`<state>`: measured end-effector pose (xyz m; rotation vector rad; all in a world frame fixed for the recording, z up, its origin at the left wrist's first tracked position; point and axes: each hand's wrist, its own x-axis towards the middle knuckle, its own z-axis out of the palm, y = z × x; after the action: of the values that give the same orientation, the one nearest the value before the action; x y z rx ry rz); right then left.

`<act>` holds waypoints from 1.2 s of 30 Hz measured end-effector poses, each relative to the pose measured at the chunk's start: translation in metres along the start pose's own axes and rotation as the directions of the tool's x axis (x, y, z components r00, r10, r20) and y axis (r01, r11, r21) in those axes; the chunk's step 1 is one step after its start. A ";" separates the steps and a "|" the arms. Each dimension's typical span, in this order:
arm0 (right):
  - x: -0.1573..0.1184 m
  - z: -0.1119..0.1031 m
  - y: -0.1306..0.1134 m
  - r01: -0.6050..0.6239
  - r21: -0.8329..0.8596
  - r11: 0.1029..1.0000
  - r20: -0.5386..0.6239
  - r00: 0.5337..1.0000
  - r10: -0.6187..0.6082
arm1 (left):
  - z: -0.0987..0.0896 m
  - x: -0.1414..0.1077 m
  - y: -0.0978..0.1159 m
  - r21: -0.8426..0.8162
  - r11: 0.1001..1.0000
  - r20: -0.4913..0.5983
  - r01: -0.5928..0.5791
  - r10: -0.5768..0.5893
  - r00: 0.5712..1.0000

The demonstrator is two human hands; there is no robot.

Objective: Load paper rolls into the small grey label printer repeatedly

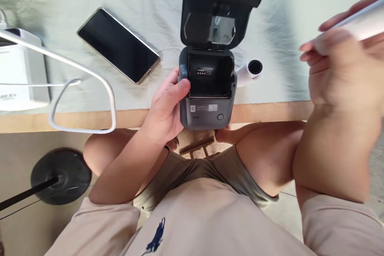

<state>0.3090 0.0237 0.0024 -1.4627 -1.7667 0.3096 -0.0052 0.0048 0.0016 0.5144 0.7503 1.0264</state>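
My left hand (165,106) grips a dark grey label printer (207,116) by its left side, thumb on the rim of the paper bay. The printer's black lid (222,8) stands swung open, and no roll shows in the bay. At the right edge of the view my right hand (345,56) holds a smooth white object (366,18), long in shape and cut off by the frame, so its kind is unclear. Just right of the printer lies a small white roll (243,75) with a black ribbed core at its end.
A smartphone (118,46) with a dark screen lies left of the printer on the pale tablecloth (162,4). Farther left are a white box (25,74) and a looped white cable (112,104). A round black stand base (61,176) is on the floor below the wooden table edge (129,119).
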 end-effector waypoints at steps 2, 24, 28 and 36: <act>-0.001 0.010 0.015 -0.032 0.053 0.998 -0.140 0.989 0.039 | 0.001 0.000 -0.001 -0.040 0.999 0.001 -0.023 0.023 1.000; -0.026 0.056 -0.045 0.085 -0.189 0.978 0.205 0.978 -0.045 | -0.003 0.001 -0.004 0.075 0.996 0.024 -0.042 0.040 0.999; -0.020 0.057 -0.025 -0.009 0.140 0.990 0.087 0.996 -0.004 | 0.001 0.000 -0.002 0.086 0.996 -0.014 -0.028 0.029 0.999; -0.025 0.047 -0.052 -0.243 0.388 0.889 0.265 0.953 0.145 | 0.002 0.000 0.000 0.051 0.999 -0.054 -0.014 0.017 0.998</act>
<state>0.2392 -0.0010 -0.0054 -1.3269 -1.5962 0.9381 -0.0036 0.0046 0.0033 0.5384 0.8239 1.0410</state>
